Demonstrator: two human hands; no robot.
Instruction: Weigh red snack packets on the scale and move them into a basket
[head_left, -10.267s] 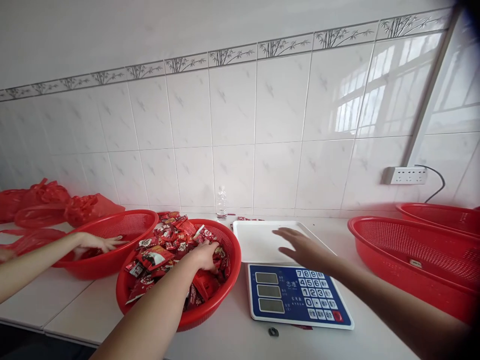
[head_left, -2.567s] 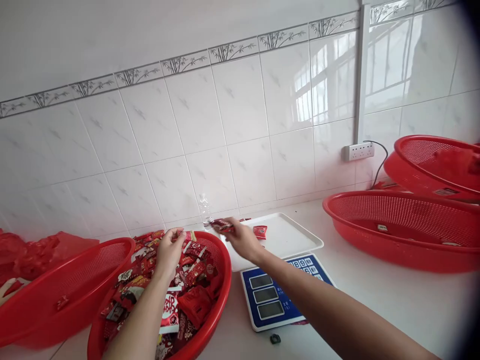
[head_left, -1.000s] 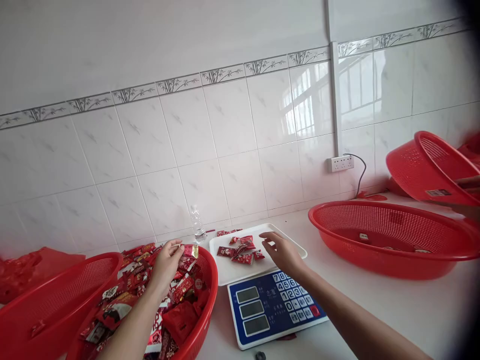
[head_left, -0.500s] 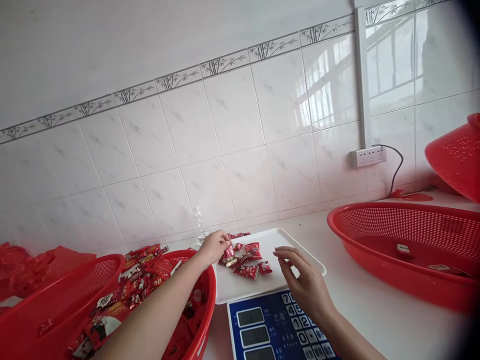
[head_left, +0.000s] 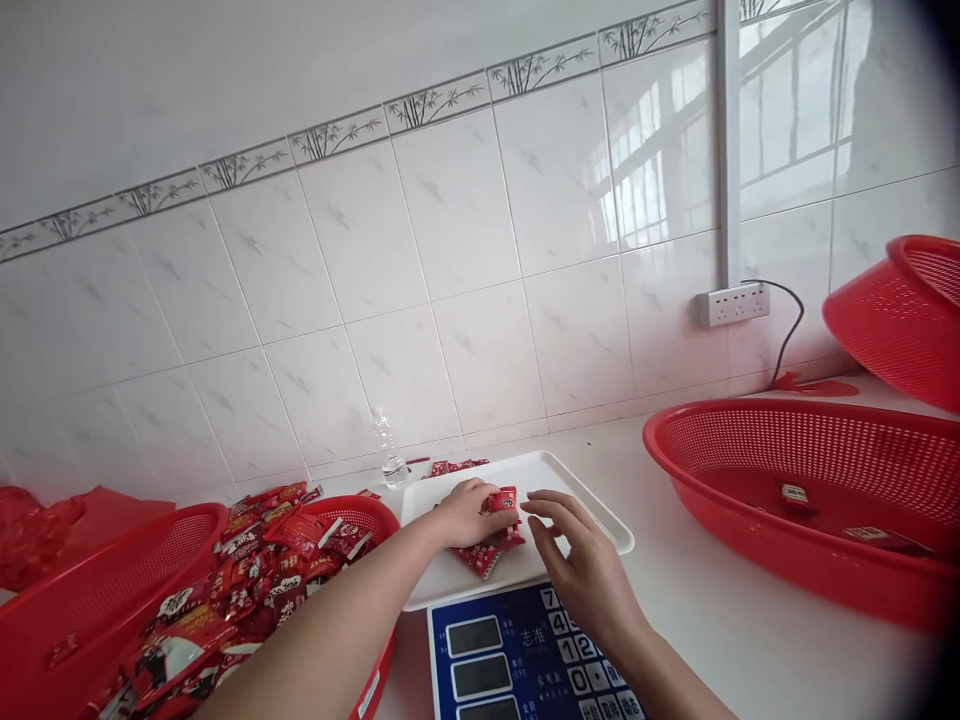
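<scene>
My left hand [head_left: 471, 514] reaches palm down over the white scale tray [head_left: 427, 590], its fingers curled round several small red snack packets [head_left: 507, 498]. Part of the pile is hidden beneath that hand; one printed packet [head_left: 480, 560] shows just under it. Beside the pile, my right hand [head_left: 577, 550] is empty, with thumb and fingers apart in a loose curve. It hovers by the tray's right part, above the keypad of the blue weighing scale [head_left: 517, 645]. Red and dark wrapped snacks [head_left: 262, 560] are heaped in the red basket [head_left: 379, 515] under my left forearm.
Another red basket [head_left: 202, 525] stands at far left. At right lies a large red basket [head_left: 720, 530] with a few packets, and a tilted red basket [head_left: 885, 320] behind it. A clear bottle [head_left: 388, 455] and more packets [head_left: 454, 467] sit by the tiled wall.
My left hand has moved right, onto the packets on the tray, and closed round them. My right hand has stayed near the tray, fingers apart. The view has shifted slightly.
</scene>
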